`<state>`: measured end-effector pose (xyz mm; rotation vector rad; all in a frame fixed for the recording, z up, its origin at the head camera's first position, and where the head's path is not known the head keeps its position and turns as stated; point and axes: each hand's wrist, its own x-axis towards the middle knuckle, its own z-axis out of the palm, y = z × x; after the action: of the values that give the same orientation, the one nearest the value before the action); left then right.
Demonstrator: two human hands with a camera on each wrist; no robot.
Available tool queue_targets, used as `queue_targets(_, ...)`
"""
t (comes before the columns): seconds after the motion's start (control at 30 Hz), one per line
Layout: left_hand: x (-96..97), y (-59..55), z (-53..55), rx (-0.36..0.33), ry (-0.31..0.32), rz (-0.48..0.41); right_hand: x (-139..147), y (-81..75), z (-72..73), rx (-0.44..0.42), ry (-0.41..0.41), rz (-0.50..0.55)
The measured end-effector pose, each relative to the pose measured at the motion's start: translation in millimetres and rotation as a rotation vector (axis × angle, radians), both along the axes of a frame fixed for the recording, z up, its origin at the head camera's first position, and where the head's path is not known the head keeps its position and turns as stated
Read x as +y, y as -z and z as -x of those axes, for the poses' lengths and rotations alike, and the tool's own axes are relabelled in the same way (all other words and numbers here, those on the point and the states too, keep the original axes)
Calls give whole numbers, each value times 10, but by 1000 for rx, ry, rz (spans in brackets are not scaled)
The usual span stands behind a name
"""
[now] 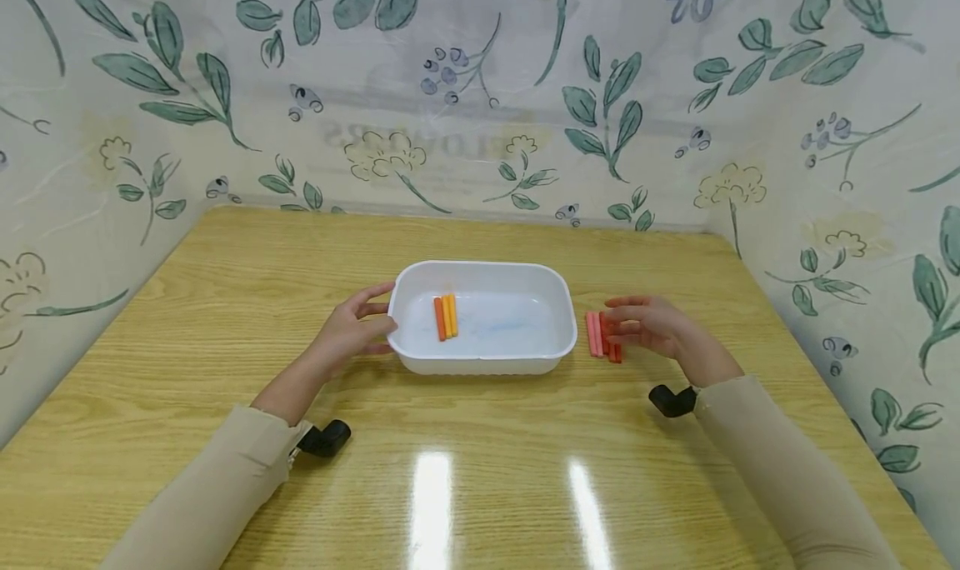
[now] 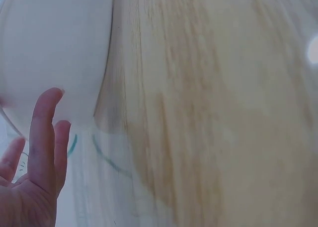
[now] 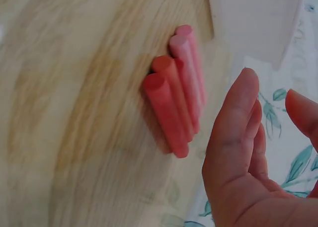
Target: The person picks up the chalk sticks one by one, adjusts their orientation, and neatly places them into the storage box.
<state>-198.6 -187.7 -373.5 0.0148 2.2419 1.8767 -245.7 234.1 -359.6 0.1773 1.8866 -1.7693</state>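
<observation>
Several pink and red sticks [image 3: 174, 93] lie on the surface [image 1: 510, 412] beside the white tray [image 1: 483, 366]; probably light, stiff and brittle, they'd suit a gentle mid-length pinch. The right hand [image 1: 651, 327] hovers there empty, fingers loosely bent; the left hand [image 1: 352, 328], fingers spread, touches the tray's end.

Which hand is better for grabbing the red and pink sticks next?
Probably the right hand: it's close to the red and pink sticks and holds nothing. The left hand is at the other end of the white tub, farther away.
</observation>
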Motion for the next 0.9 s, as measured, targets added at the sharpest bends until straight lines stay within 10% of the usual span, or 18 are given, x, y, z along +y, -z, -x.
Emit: queue_targets(0.9,-3,3,0,-1,4,-4,176,249,-45,51,-74,-235)
